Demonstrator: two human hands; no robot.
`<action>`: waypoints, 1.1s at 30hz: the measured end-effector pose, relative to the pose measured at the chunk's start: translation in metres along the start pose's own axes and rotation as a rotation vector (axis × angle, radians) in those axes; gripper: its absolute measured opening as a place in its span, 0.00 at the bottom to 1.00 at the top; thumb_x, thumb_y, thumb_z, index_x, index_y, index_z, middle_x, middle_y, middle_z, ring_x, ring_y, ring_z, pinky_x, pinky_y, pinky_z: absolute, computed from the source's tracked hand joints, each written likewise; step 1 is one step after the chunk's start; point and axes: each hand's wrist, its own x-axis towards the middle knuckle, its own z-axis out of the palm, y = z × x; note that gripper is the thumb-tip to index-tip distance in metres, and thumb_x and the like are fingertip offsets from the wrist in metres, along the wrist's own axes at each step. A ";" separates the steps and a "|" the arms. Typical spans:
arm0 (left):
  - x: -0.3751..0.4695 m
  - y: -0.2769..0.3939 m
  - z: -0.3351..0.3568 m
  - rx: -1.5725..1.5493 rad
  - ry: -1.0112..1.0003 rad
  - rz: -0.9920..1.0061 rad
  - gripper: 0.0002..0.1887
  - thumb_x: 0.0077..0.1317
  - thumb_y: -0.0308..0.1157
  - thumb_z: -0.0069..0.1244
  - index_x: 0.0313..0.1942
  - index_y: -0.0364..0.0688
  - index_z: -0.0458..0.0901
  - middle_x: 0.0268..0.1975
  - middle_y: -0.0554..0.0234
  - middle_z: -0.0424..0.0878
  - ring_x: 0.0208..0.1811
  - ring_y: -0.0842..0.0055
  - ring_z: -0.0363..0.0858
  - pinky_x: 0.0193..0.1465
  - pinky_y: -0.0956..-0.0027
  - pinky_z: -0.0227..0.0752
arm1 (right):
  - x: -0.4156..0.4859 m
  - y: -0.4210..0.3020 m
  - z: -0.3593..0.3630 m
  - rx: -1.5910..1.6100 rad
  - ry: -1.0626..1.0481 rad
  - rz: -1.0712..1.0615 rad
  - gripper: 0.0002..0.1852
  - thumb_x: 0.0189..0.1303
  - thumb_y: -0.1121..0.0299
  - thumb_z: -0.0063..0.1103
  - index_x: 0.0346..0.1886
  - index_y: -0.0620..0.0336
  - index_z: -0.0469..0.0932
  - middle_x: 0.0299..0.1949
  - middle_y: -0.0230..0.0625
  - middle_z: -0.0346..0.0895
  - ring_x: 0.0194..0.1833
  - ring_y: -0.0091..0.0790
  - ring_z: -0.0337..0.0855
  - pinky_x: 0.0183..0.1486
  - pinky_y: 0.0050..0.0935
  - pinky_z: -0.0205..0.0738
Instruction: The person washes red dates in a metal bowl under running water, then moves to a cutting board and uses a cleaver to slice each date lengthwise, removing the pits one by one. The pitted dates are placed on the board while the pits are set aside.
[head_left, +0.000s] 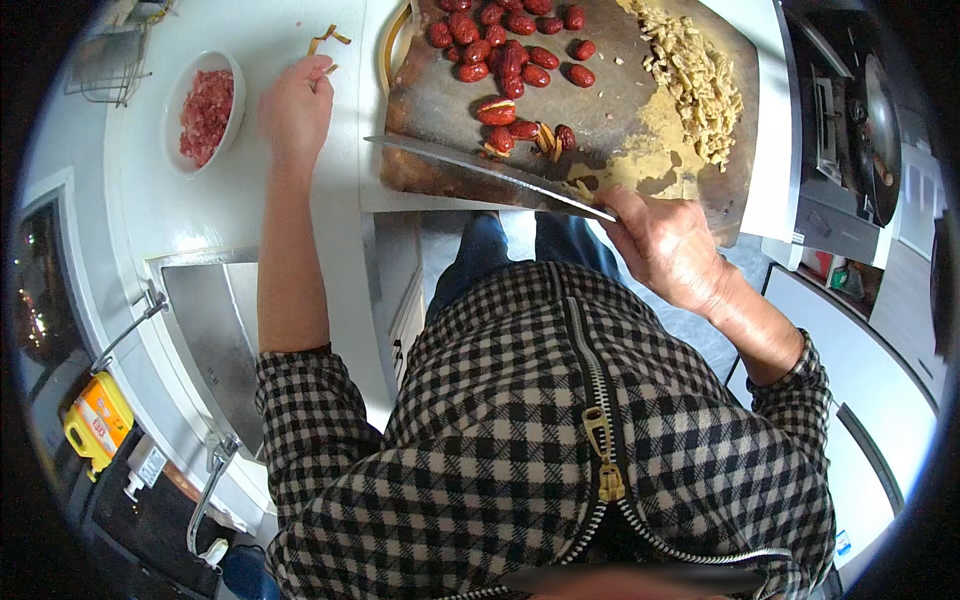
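My right hand (660, 240) grips a kitchen knife (487, 171), its handle hidden in my fist. The long blade points left over the near edge of a worn cutting board (450, 112). On the board, whole red dates (510, 56) form a loose pile. Nearer the blade are several cut dates (496, 112) and thin brownish pieces (551, 141). My left hand (300, 105), somewhat blurred, is over the white counter left of the board, its fingers drawn together. Small brown strips (326, 37) are at its fingertips; whether it pinches one is unclear.
Chopped pale pieces, apparently walnuts (694, 82), lie along the board's right side. A white bowl (238, 94) of minced meat (206, 116) stands left of my hand. Further left are a sink (214, 322) and faucet (131, 326); a stove with a wok (881, 135) is at right.
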 end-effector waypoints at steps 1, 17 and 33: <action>0.008 0.009 -0.005 0.007 -0.003 0.050 0.08 0.62 0.35 0.55 0.39 0.47 0.88 0.33 0.59 0.86 0.34 0.65 0.85 0.41 0.63 0.76 | 0.000 0.000 0.000 0.002 0.005 0.007 0.08 0.62 0.69 0.58 0.40 0.58 0.70 0.22 0.39 0.77 0.24 0.45 0.82 0.25 0.41 0.77; 0.029 0.127 -0.018 -0.365 -0.556 0.212 0.13 0.60 0.34 0.63 0.42 0.37 0.86 0.32 0.62 0.88 0.33 0.81 0.84 0.39 0.76 0.77 | 0.005 0.002 0.001 -0.035 0.035 -0.045 0.06 0.62 0.71 0.54 0.41 0.59 0.72 0.17 0.42 0.76 0.23 0.48 0.83 0.23 0.43 0.77; -0.091 0.114 -0.017 -0.375 -0.141 0.427 0.12 0.58 0.24 0.60 0.43 0.41 0.86 0.42 0.58 0.80 0.41 0.67 0.82 0.44 0.68 0.77 | 0.013 0.011 -0.010 0.325 -0.086 0.215 0.08 0.69 0.68 0.51 0.44 0.62 0.69 0.24 0.56 0.75 0.32 0.61 0.80 0.32 0.53 0.73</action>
